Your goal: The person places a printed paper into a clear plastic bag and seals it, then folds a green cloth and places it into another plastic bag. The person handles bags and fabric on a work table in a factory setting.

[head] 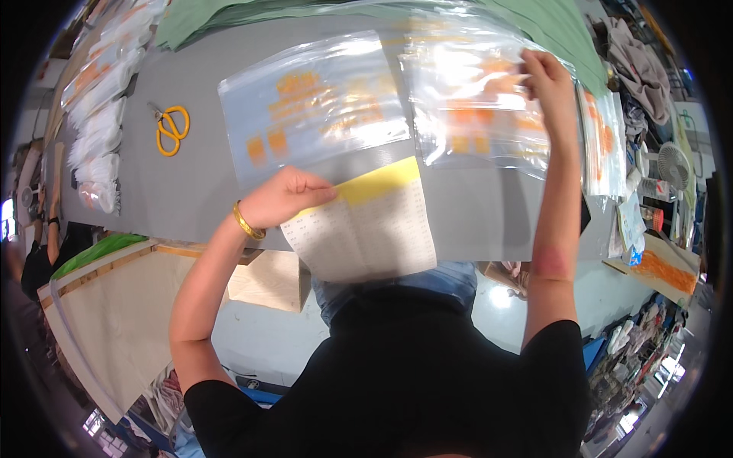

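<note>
My left hand (286,197) pinches the yellow-banded edge of a white sheet of small printed labels (366,235). The sheet hangs over the table's near edge, above my lap. Just beyond it lies a clear plastic zip bag (315,109) with orange and yellow print, flat on the grey table. My right hand (547,74) is over a pile of similar clear bags (475,114) on the right, fingers curled near its far right part. Blur and glare hide whether those fingers grip a bag or a small label.
Yellow-handled scissors (173,130) lie on the grey table (194,189) at left. Packed plastic bags (100,131) line the left side, and stacked printed bags (601,140) stand at right. Green fabric (194,23) covers the far edge. Another person's arm (54,229) shows at far left.
</note>
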Action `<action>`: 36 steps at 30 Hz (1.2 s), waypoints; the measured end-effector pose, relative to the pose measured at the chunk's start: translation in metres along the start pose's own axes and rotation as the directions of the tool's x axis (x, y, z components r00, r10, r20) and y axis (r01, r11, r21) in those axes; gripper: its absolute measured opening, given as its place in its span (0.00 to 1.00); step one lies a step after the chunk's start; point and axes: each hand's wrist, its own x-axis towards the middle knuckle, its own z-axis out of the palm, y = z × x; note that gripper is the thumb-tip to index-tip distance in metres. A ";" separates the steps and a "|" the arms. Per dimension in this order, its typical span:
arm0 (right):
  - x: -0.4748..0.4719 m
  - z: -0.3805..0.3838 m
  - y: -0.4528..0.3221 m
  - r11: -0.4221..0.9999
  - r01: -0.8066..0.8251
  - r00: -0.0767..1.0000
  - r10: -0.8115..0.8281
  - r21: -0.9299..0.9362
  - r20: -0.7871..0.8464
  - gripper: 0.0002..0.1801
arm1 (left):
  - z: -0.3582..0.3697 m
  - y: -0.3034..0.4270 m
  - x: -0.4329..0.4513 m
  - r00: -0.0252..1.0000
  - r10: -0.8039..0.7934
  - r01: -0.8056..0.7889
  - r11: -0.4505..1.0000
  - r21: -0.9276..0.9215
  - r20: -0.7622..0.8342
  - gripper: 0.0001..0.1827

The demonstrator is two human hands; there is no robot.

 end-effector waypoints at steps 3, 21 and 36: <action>0.015 -0.052 0.031 0.966 -0.174 0.978 0.148 -0.189 -0.144 0.19 | 0.004 0.004 0.012 1.000 0.013 -0.013 0.995 -0.097 -0.003 0.16; -0.168 0.125 -0.071 0.740 0.670 0.722 -0.627 -0.068 0.292 0.06 | 0.026 0.024 0.039 0.992 0.073 -0.083 0.993 -0.090 -0.105 0.15; -0.060 0.157 -0.012 0.993 0.073 0.894 -0.023 -0.095 0.447 0.08 | 0.033 -0.011 0.074 0.670 0.742 -0.321 0.324 0.890 -0.028 0.05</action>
